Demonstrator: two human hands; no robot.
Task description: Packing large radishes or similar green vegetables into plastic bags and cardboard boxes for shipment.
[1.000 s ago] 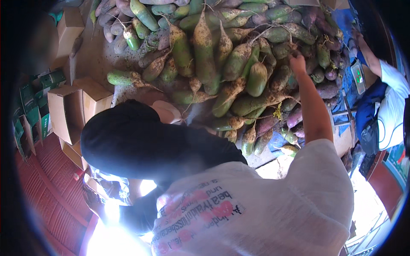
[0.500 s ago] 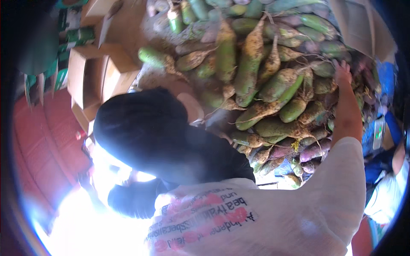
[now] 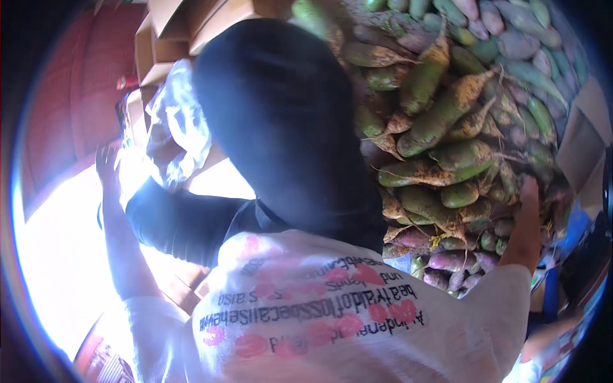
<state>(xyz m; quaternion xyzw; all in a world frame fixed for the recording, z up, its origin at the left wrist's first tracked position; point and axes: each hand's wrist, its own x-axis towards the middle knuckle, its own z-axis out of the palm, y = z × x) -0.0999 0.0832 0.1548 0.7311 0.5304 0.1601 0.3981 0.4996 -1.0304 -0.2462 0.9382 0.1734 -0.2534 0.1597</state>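
My right hand (image 3: 529, 189) reaches forward at the right and lies on the pile of green radishes (image 3: 440, 118). Its blurred fingers look spread, with no item seen in them. At the far left my left hand (image 3: 107, 165) is raised in bright glare. The fingers point up and seem apart, holding nothing visible. The radishes are long and soil-covered, with tan root ends; some purplish ones (image 3: 450, 260) lie at the near edge. Between my arms a person's dark-covered head (image 3: 281, 115) hides part of the pile.
The person's dark sleeve (image 3: 185, 220) stretches left, beside a crumpled clear plastic bag (image 3: 182, 121). Open cardboard boxes (image 3: 211, 22) stand at the back left before a red surface (image 3: 83, 70). A cardboard flap (image 3: 584, 134) borders the pile at right.
The view has turned left, so the pile sits farther right. My left hand and the plastic bag have come into view. My right hand stays on the radishes.
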